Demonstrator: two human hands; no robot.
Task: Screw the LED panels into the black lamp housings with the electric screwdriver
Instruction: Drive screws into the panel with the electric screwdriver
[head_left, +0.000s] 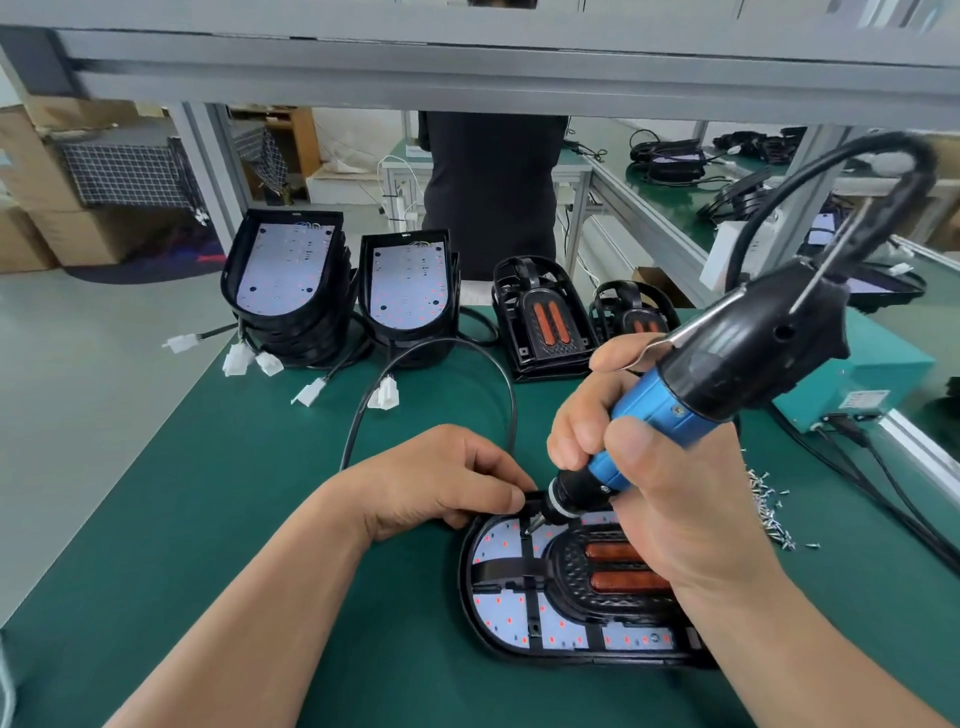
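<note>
Green desk (260, 519), factory line behind. My left hand (447, 483) pinches lamp housing (519, 654) rim, stopping twist. My right hand (649, 467) clenched round electric screwdriver (701, 384), bit down on LED panel (501, 540) just beside left hand. Right of right hand: loose screws (769, 509), within reach.

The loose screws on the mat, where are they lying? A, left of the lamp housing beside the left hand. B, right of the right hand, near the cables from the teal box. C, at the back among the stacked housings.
B: the pile of loose screws lies on the green mat to the right of the right hand, close to the black cables that run from the teal box.
</note>
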